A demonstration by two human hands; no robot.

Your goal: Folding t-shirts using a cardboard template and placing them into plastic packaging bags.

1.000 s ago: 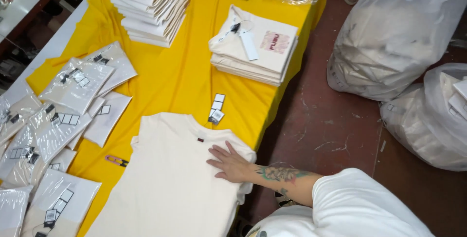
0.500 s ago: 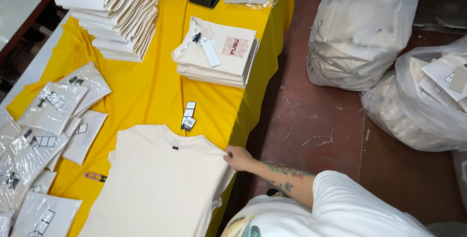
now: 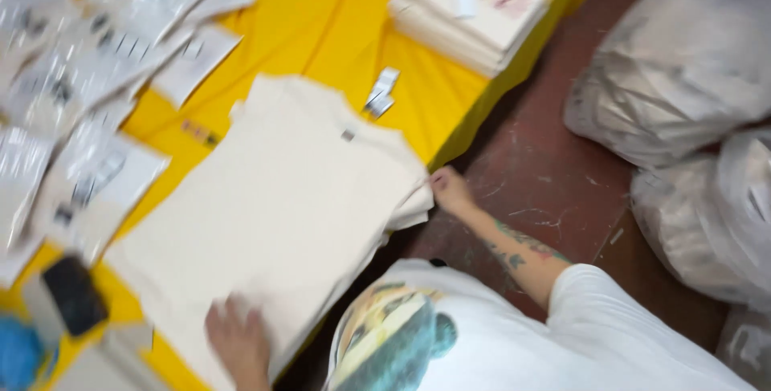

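On the yellow table (image 3: 321, 30), head view, a cream shirt (image 3: 273, 206) lies flat on top of a low pile of like shirts, its neck label toward the far end and its right edge at the table's edge. Compared with half a second ago, the right hand (image 3: 450, 190) has slid off the shirt's face to the pile's right edge at the sleeve; its fingers look curled against the stacked edges, though blur hides whether they pinch the cloth. The left hand (image 3: 239, 341), absent from the earlier frames, now rests on the near hem with fingers lying flat and slightly spread. Both hands thus bracket the shirt at opposite edges, which suggests the work has passed from smoothing the cloth to taking hold of it. Small tags (image 3: 381, 92) lie just beyond the collar. A stack of folded shirts (image 3: 474, 14) sits at the far right of the table, and clear bagged packs (image 3: 88, 62) spread over its left side. A dark phone (image 3: 74, 296) lies at the near left. Filled plastic bags (image 3: 683, 70) stand on the red floor (image 3: 546, 174) to the right.
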